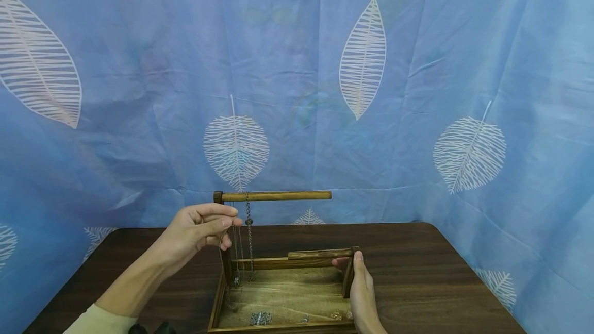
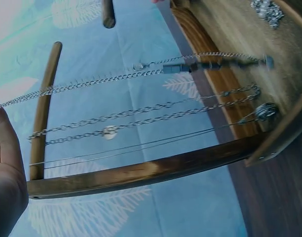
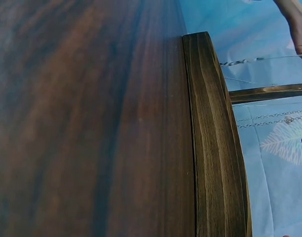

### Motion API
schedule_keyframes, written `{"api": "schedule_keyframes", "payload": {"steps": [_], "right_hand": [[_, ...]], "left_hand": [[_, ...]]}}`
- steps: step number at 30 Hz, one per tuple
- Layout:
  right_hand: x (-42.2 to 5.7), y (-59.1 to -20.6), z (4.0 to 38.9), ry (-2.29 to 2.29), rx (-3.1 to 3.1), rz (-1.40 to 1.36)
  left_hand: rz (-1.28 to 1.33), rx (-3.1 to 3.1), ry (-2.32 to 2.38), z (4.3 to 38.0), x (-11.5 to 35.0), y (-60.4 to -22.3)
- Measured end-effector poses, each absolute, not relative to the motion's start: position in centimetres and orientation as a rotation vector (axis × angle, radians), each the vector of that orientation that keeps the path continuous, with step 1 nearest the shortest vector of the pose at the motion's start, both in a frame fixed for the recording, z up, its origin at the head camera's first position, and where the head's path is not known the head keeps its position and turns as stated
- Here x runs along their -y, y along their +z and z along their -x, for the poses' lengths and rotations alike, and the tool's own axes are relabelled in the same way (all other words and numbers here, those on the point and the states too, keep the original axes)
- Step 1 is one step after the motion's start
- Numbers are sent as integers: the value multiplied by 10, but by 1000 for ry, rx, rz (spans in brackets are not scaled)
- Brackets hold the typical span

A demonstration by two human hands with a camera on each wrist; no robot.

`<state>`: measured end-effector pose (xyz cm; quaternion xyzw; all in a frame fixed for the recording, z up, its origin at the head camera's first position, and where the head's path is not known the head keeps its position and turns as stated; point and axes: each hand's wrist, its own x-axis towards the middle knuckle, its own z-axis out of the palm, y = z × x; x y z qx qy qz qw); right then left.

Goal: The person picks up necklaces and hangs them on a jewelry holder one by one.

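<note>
A wooden jewelry stand [image 1: 278, 263] has a tall post with a bar at left, a short post with a bar at right, and a tray below. My left hand [image 1: 199, 228] pinches a silver chain necklace [image 2: 116, 78] near the tall post; its lower end hangs down to the tray, with a dark bar-shaped piece on it. Other necklaces [image 2: 156, 112] hang from the upper bar [image 1: 287, 196], close to my left fingers. My right hand [image 1: 363, 287] grips the short right post, thumb in front and fingers partly hidden behind it.
Small silver jewelry [image 1: 261, 318] and gold-coloured pieces [image 1: 336, 316] lie along the front of the tray. The stand is on a dark wooden table [image 1: 408, 272]. A blue leaf-patterned cloth [image 1: 297, 92] hangs behind.
</note>
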<state>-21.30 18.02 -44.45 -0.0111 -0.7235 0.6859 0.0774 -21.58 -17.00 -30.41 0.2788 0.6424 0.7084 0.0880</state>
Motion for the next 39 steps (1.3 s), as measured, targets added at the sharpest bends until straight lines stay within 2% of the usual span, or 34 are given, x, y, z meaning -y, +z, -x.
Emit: {"api": "schedule_keyframes", "payload": {"steps": [12, 39], "right_hand": [[-182, -445, 212, 2044, 2170, 59], [-181, -445, 214, 2027, 2183, 29]], "left_hand": [[-808, -1998, 2113, 220, 162, -284], [-677, -2130, 2063, 244, 136, -281]]}}
